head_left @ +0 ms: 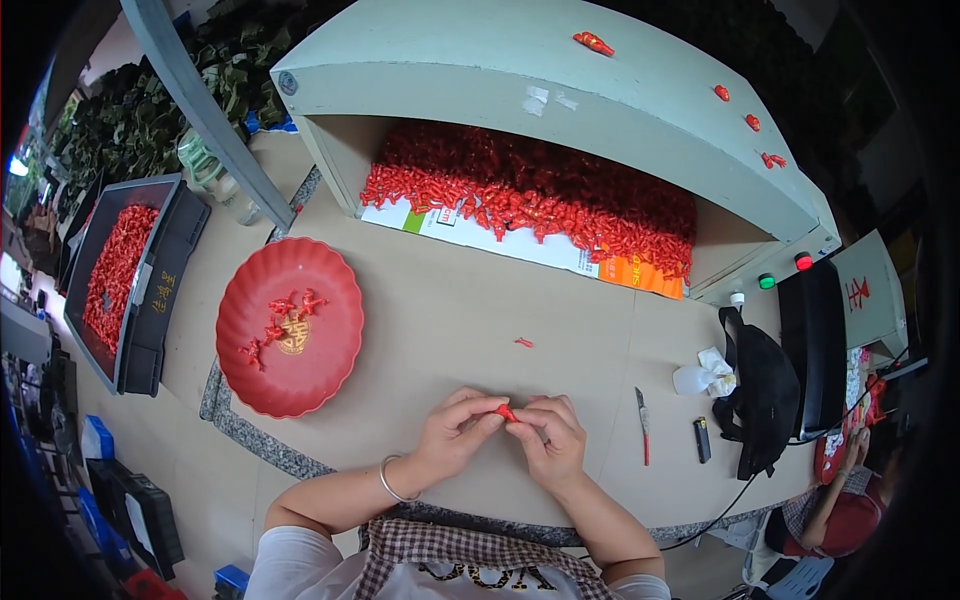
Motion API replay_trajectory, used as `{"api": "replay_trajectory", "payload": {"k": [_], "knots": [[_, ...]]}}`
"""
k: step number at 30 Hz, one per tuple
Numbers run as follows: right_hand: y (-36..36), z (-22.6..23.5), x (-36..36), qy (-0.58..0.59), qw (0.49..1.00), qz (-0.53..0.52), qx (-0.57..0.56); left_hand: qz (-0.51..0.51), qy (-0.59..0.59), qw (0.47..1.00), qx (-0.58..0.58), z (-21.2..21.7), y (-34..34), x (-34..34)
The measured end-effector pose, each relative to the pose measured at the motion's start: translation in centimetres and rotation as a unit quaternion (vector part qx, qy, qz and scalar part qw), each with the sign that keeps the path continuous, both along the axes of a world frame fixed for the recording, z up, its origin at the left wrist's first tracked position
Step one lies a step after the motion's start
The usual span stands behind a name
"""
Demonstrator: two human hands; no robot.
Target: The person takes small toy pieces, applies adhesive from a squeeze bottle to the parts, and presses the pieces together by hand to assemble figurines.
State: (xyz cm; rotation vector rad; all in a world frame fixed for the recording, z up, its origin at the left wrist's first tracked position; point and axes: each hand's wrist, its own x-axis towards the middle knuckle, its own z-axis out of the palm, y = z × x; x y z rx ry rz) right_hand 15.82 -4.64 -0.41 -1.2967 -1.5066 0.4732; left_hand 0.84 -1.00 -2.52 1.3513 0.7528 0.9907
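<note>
Pinching a small red piece (pixel 506 412) between your left hand (pixel 455 432) and right hand (pixel 552 442), six o'clock over the surface (pixel 450 320); looks like fine two-handed working, next move likely needs light pressure.

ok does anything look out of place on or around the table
Stray red pieces lie on top of the pale cabinet, and one small red piece lies alone on the table: odd, being apart from the heap inside the cabinet.
</note>
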Motion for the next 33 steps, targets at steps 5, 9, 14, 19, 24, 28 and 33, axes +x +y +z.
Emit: {"api": "replay_trajectory", "payload": {"k": [5, 9, 14, 19, 24, 28, 33], "knots": [[0.0, -0.2, -0.1, 0.002, 1.0, -0.006, -0.004, -0.002, 0.001, 1.0, -0.006, -0.2, 0.0, 0.0], [0.0, -0.2, 0.0, 0.0, 1.0, -0.005, -0.005, -0.005, -0.005, 1.0, -0.011, 0.0, -0.1, 0.0], [0.0, -0.4, 0.0, -0.002, 1.0, 0.0, 0.0, 0.003, -0.013, 1.0, -0.002, 0.1, 0.0, 0.2], [0.1, -0.3, -0.1, -0.003, 1.0, -0.003, -0.005, 0.002, -0.009, 1.0, -0.009, 0.1, 0.1, 0.1], [0.2, -0.5, -0.3, -0.004, 1.0, 0.017, -0.007, 0.005, -0.011, 1.0, 0.005, 0.1, 0.1, 0.0], [0.0, -0.5, -0.4, -0.004, 1.0, -0.011, -0.011, 0.005, -0.028, 0.999, -0.017, -1.2, -0.2, 0.3], [0.0, -0.6, -0.5, -0.008, 0.999, -0.023, -0.022, 0.012, -0.037, 0.999, -0.019, -1.1, -0.2, 0.3]]}}
